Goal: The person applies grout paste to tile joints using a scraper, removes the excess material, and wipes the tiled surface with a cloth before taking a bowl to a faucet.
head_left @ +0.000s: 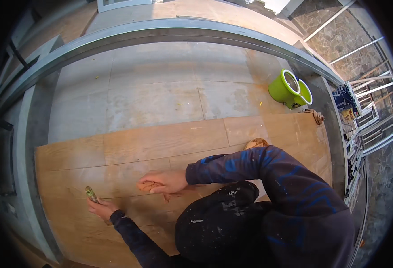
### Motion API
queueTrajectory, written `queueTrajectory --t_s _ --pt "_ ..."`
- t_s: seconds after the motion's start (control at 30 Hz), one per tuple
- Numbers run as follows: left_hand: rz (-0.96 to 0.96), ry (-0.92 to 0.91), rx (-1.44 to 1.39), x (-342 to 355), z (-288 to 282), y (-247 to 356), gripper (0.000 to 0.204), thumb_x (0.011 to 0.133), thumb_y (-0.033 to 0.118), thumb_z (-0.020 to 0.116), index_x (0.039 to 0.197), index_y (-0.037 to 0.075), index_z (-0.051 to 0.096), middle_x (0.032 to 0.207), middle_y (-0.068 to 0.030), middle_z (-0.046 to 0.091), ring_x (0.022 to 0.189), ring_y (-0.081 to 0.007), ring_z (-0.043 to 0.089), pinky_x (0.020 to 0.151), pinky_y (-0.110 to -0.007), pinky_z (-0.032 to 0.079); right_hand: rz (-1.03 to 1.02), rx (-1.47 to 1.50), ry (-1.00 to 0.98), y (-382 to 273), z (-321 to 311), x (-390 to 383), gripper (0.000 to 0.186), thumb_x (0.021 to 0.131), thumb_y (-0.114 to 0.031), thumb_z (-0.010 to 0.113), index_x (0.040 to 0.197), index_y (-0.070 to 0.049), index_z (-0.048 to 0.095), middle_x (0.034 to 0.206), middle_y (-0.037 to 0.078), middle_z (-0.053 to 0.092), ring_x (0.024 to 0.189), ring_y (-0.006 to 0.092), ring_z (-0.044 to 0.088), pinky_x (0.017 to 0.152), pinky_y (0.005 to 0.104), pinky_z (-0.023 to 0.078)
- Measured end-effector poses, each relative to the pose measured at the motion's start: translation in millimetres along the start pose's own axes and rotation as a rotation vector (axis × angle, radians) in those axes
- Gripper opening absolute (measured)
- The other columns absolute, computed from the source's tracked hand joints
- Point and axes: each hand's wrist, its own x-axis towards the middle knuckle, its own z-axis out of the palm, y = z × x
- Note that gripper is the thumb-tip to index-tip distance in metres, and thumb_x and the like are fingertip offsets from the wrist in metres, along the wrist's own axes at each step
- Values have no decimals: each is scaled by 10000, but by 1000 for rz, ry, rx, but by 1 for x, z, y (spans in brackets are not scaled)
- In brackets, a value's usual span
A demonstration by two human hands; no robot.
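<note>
My left hand (101, 209) is closed around a short tool with a worn green-and-yellow end (90, 193) pointing up. Its other end is hidden by my fingers, so the kind of tool does not show. To the right, my right hand (173, 181) grips an orange-brown cloth (150, 185) and presses it against the wood-look floor (129, 163). A loose corner of the cloth hangs out below my palm. Just beyond my right sleeve, a round orange-brown object (256, 143) stands partly hidden by the arm.
A lime-green bucket (280, 90) with a white-rimmed side compartment stands at the far right on grey tiles (156, 98). A crumpled brown rag (316, 116) lies near it. Metal frame rails (174, 27) border the floor. Outside at right are stacked white metal frames (375, 123).
</note>
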Motion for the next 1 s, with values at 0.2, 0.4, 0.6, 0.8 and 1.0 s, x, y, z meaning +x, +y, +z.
queueTrajectory --t_s 0.2,0.4,0.6,0.8,1.0 --pt "158 139 -63 10 10 18 422 1059 252 581 1424 49 517 1172 -240 533 1063 -403 577 897 -471 482 -830 -429 -389 167 126 -16 340 1039 -321 533 1358 -215 584 1362 84 562 1325 238 480 1023 455 421" --pt "365 17 -31 -26 26 59 414 1056 208 586 1432 47 521 1137 -224 522 1004 -378 563 869 -449 472 -440 -872 35 183 -71 -20 513 860 -244 724 1350 -321 595 1374 5 517 1253 251 459 928 386 382" --pt "534 -277 -25 -105 58 118 444 998 127 622 1433 76 541 1093 -174 521 982 -366 551 852 -459 457 48 -792 604 286 -326 -85 359 1033 -185 564 1390 -163 587 1138 138 609 968 311 630 888 417 537" --pt "716 -551 109 -157 59 180 500 938 133 675 1428 166 581 1104 -111 549 1019 -317 563 889 -443 425 -151 -83 564 210 -287 -95 355 1027 -234 598 1334 -57 624 1164 150 685 998 266 685 876 349 546" --pt "978 -657 104 -205 82 221 534 896 123 705 1416 186 600 1086 -82 551 1013 -297 559 878 -442 426 -514 -781 -181 230 -208 -99 436 865 -276 751 1285 -283 634 1193 55 564 1090 260 578 922 407 517"
